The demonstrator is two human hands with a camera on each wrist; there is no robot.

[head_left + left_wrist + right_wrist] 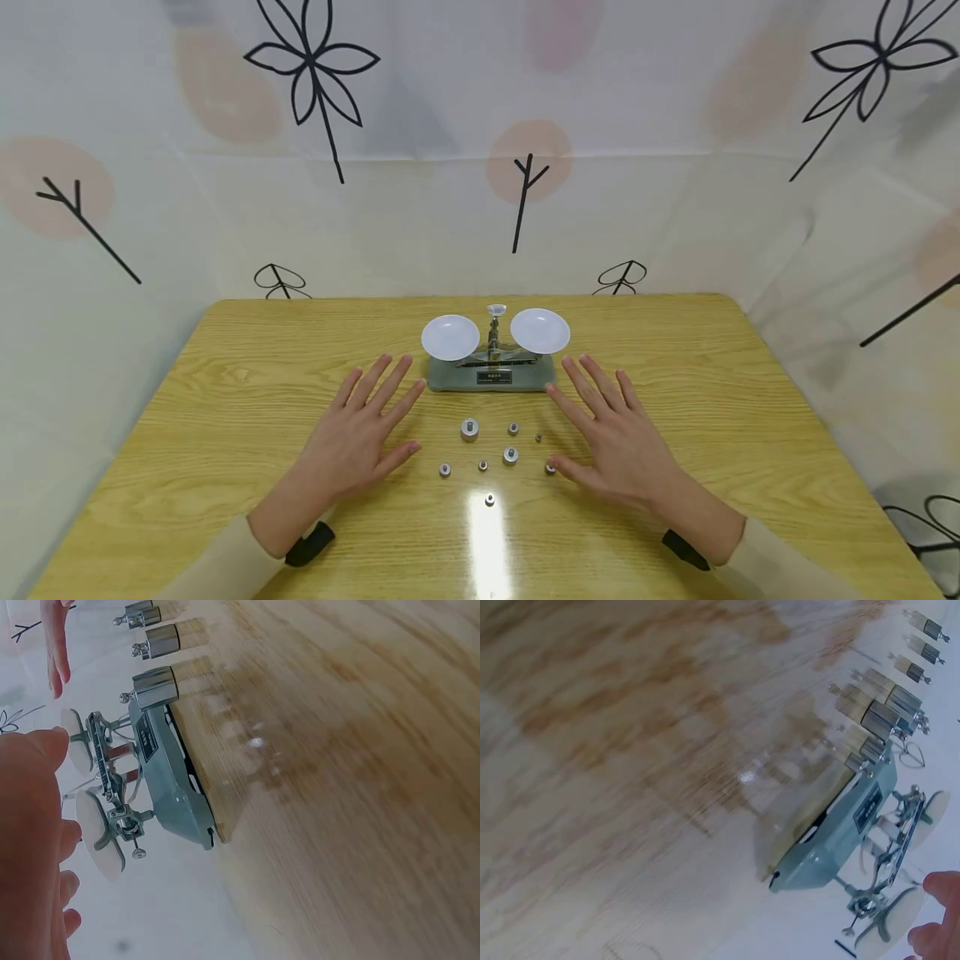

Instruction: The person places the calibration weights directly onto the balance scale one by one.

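A balance scale point(492, 373) with a grey-green base and two white pans stands toward the back of the table. Several metal weights with small knobs lie scattered in front of it, the largest being a weight point(469, 430) at the left. To the left of them my left hand point(352, 450) is held with fingers spread, gripping nothing. My right hand point(630, 450) mirrors it on the other side, fingers also spread. Its thumb partly covers one weight point(551, 469) in the head view; contact cannot be judged. The left wrist view shows the scale point(169, 776) beyond the left hand.
The wooden table point(247, 375) ends at a patterned white cloth point(420, 217) behind it. A small weight point(490, 500) lies closest to the front, by a bright reflection. Dark straps point(309, 546) sit at both wrists.
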